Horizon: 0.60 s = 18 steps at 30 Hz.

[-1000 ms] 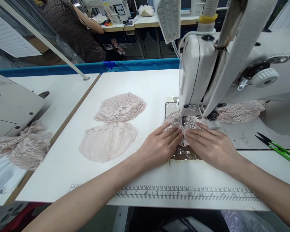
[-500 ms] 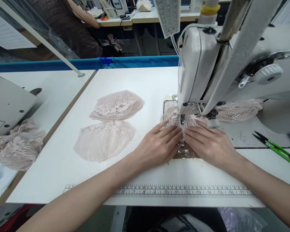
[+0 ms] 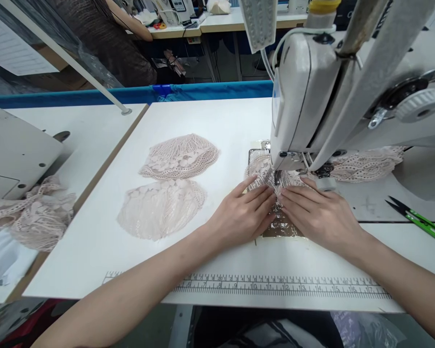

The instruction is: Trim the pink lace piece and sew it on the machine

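Observation:
A pale pink lace piece (image 3: 261, 169) lies under the presser foot (image 3: 277, 178) of a white sewing machine (image 3: 293, 96). My left hand (image 3: 244, 210) rests flat on the near left side of the lace, fingers stretched toward the foot. From the right, my right hand (image 3: 317, 212) presses on the lace with its fingers extended, the fingertips of both hands almost meeting just in front of the needle area. Parts of the lace are hidden beneath my fingers. Two more lace pieces, an upper one (image 3: 181, 157) and a lower one (image 3: 161, 209), lie on the table to the left.
Green-handled thread snips (image 3: 420, 221) lie at the right. More lace (image 3: 368, 164) sits behind the needle area, under the machine arm. A printed ruler (image 3: 253, 286) runs along the front edge. Bunched lace (image 3: 43, 215) lies at the left beside another machine (image 3: 18, 150). A person (image 3: 105, 43) is beyond the table.
The whole view has shifted slightly, with most things appearing a little farther right. Both hands keep their places on the lace by the presser foot.

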Motion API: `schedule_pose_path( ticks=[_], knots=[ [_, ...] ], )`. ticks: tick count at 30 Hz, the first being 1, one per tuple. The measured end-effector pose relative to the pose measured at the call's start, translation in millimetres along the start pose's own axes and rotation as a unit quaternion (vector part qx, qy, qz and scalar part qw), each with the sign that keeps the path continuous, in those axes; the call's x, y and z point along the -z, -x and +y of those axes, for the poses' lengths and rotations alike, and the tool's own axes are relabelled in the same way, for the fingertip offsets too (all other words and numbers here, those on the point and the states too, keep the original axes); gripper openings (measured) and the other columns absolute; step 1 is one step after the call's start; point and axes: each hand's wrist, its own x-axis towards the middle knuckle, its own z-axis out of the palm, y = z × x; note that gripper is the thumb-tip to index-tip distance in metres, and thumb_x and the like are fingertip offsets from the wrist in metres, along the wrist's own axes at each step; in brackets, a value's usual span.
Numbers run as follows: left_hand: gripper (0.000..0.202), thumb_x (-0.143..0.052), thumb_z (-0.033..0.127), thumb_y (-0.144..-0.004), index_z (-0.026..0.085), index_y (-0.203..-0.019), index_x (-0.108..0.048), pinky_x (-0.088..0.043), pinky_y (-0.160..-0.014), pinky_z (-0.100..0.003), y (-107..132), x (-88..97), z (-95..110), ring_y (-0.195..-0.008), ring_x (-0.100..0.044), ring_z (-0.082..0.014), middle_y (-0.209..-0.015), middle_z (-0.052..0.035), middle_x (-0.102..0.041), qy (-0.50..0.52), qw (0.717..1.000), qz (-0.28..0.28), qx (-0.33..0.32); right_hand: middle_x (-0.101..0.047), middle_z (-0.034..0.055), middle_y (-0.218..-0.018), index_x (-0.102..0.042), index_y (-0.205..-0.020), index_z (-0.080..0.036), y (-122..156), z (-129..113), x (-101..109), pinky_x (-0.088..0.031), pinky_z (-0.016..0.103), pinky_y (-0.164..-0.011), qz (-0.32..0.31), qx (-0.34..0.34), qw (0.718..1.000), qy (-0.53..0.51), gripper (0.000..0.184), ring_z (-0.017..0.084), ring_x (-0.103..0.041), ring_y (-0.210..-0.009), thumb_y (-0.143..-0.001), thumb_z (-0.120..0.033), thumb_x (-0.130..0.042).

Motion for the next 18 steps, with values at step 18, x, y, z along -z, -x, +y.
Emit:
schedule_pose_path(
  ticks=[18],
  knots=[
    [0.036,-0.048,0.033,-0.096,0.007,-0.118,-0.062,-0.046,-0.104,-0.042,5.8,4.8,6.3,-0.113,-0.062,-0.0225,-0.122,-0.0128,-0.065,-0.025,0.999,-0.009,0.03,-0.073,0.0014,-0.099,-0.071,-0.099,-0.015,-0.3,-1.8,4.0,-0.041,0.035,-0.082,-0.031,-0.044,0.999,-0.002,0.022,0.017,-0.062,-0.083,-0.083,-0.007,-0.058]
  ],
)
